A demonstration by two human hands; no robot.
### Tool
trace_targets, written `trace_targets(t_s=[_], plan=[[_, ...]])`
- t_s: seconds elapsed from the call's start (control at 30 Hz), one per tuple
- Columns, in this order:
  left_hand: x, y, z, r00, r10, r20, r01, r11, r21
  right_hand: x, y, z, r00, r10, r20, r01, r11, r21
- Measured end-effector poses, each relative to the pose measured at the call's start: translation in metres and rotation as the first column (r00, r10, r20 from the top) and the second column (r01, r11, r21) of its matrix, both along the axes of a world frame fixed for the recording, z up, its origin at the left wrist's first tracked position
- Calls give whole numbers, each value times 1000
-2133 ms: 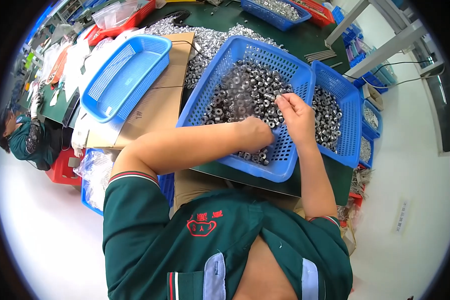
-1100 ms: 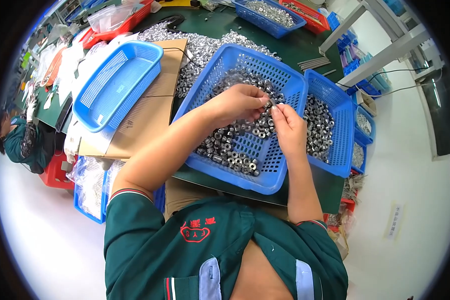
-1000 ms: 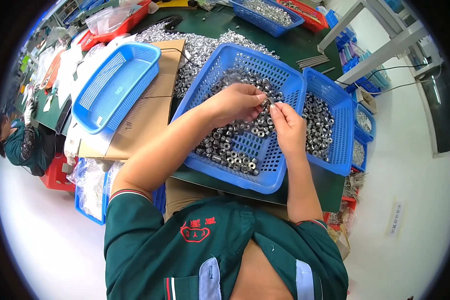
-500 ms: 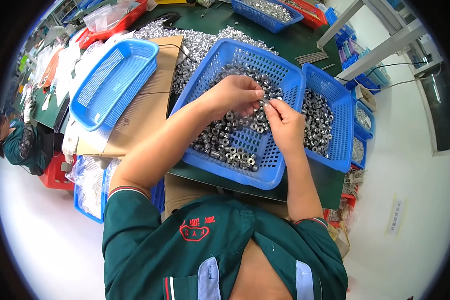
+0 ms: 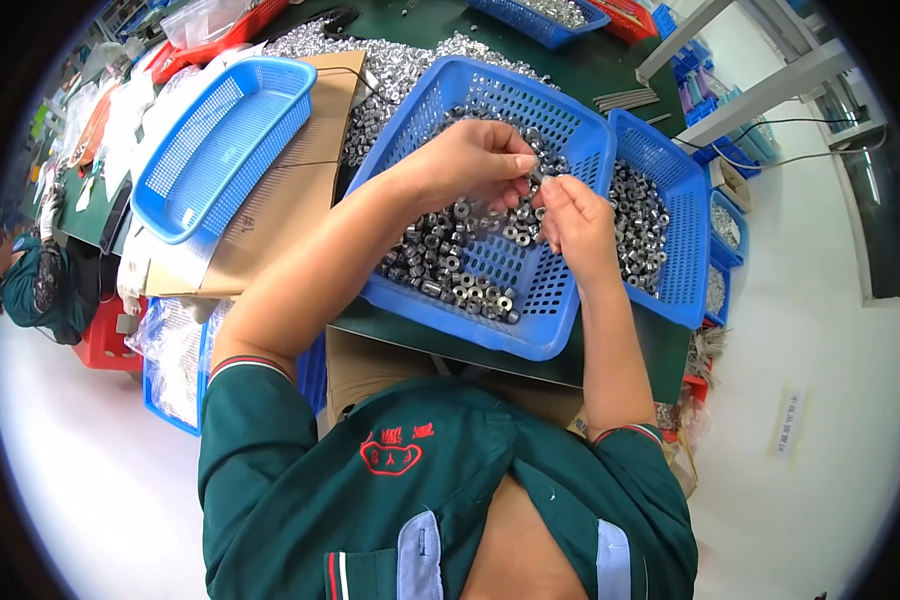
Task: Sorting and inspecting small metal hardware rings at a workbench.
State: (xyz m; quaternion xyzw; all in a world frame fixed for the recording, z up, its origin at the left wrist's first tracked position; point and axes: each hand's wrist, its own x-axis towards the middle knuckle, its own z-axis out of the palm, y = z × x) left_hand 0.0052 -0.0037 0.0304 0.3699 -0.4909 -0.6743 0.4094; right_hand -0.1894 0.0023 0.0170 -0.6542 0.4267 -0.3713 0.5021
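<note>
The left hand (image 5: 475, 160) is hovering over the large blue perforated basket (image 5: 545, 342), its forearm crossing the basket's left rim. Its thumb and index finger are bending toward each other until their tips are nearly meeting, while the other fingers are curling loosely beneath. The right hand (image 5: 583, 228) is facing it from the basket's right side, the thumb and index finger drawing close at the tips and the remaining fingers folding in below. The 2 sets of fingertips are almost touching. A small dark grey piece (image 5: 535, 178) is showing between them, but it is too small to tell which fingers are gripping it, or whether both are.

Below the hands, many short metal rings (image 5: 435, 255) are lying loose in the basket, gathering mostly at its left and far parts; the slotted floor is showing through near the right. The basket is resting on the green bench (image 5: 590, 72). Just beside it on the right, a 2nd blue basket (image 5: 685, 255) is holding more metal rings. On the left, a light blue tray (image 5: 215, 150) is lying on a cardboard sheet (image 5: 285, 215). Beyond the basket, a silvery heap of small metal parts (image 5: 395, 75) is spreading across the bench.
</note>
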Motion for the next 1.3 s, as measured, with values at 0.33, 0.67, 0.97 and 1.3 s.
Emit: trace_targets(t_s=[0.33, 0.67, 0.97, 1.3], plan=[[9, -15, -14, 962, 102, -253, -29, 960, 278, -3, -8, -3, 934, -76, 348, 52, 996, 76], [-55, 27, -53, 329, -172, 929, 691, 714, -113, -3, -7, -2, 938, -36, 346, 15, 998, 64], [-45, 12, -61, 518, -176, 837, 618, 753, -224, -3, -10, -2, 950, -31, 311, 11, 998, 65], [-7, -3, -4, 961, 49, -271, 12, 975, 220, -3, -8, -9, 984, -65, 166, 66, 998, 4]])
